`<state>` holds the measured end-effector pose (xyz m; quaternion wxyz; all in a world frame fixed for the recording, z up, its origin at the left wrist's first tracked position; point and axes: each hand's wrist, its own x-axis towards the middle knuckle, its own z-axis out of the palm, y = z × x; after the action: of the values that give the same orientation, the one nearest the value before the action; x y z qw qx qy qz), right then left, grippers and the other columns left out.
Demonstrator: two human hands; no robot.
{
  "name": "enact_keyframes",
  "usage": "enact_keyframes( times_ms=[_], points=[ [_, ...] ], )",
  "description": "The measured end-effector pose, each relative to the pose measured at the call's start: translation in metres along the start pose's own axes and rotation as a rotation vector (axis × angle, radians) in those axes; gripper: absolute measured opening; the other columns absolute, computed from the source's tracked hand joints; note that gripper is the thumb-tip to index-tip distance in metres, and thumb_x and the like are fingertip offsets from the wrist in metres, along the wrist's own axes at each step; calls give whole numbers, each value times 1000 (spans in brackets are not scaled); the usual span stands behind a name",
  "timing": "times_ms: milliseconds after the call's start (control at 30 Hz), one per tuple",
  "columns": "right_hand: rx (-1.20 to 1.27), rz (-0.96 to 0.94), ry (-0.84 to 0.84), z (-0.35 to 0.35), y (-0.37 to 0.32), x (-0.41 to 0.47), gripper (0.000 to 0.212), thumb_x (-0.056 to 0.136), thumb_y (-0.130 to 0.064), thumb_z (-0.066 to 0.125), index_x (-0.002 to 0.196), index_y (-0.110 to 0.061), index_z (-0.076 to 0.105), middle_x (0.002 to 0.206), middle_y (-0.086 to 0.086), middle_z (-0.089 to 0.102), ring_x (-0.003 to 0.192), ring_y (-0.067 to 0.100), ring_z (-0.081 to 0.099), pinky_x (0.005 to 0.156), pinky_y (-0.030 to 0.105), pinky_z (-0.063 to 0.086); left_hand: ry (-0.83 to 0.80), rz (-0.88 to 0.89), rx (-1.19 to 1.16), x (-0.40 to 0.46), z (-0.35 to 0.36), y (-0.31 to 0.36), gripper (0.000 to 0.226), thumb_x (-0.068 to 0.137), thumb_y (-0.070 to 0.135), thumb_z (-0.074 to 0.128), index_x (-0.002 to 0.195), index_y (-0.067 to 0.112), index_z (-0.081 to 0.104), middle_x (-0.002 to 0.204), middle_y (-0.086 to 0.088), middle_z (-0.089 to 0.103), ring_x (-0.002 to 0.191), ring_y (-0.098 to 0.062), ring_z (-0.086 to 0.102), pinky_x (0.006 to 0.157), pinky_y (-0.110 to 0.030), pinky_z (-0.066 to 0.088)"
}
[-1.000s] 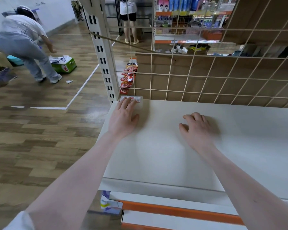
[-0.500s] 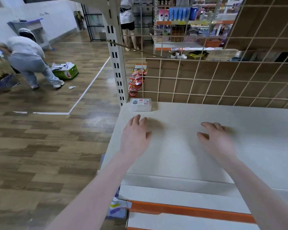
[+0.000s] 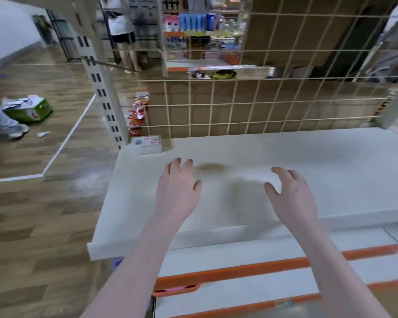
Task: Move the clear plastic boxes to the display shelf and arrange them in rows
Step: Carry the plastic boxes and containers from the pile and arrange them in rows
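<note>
Both our hands hover empty over the display shelf [image 3: 285, 152].

Our left hand [image 3: 176, 191] and right hand [image 3: 290, 193] hold nothing, fingers loosely spread. One clear plastic box [image 3: 146, 144] sits at the shelf's back left corner, beside the slotted upright [image 3: 101, 92] and against the wire grid [image 3: 251, 92].

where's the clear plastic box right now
In the head view, the clear plastic box sits in the shelf's far-left corner, beside the slotted upright, beyond the left hand.
</note>
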<state>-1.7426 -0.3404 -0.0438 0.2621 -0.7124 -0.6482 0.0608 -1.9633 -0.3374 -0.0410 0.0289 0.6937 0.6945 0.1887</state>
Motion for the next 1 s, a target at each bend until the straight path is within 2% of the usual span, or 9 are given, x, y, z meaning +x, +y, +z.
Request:
enact_keyframes(
  times_ms=[200,467,633,767,1000],
  points=[
    [-51,46,97,-42,56,-7,46,91,-25,57,134,-11,48,126,14,52,115,32,45,93,36,34,-1,42,15,1,1,66,53,93,32,50,141,15,36,146,-11,34,132,-30,32,105,-35,31],
    [-73,126,234,-118,190,-25,43,88,-20,61,127,-4,53,118,19,56,107,37,50,88,40,38,0,86,-93,-14,28,216,50,94,32,49,140,15,37,143,-6,36,130,-25,33,100,-35,35],
    [-65,192,286,-166,282,-35,42,87,-18,63,125,-4,55,115,19,57,107,37,48,87,40,36,-37,105,-147,-30,62,315,52,95,33,49,142,17,35,146,-4,34,133,-25,30,103,-36,34],
    [-64,225,323,-196,343,-42,37,83,-16,67,116,-1,60,104,20,60,96,40,54,81,42,40,-79,144,-173,-39,85,385,53,94,33,51,143,19,35,147,-4,34,134,-25,30,106,-37,33],
    [-10,315,333,-236,411,-41,41,89,-23,58,128,-9,53,119,11,54,113,29,47,91,34,36,-126,215,-206,-36,109,475,53,93,31,50,143,18,35,146,-5,33,134,-25,28,106,-37,30]
  ],
)
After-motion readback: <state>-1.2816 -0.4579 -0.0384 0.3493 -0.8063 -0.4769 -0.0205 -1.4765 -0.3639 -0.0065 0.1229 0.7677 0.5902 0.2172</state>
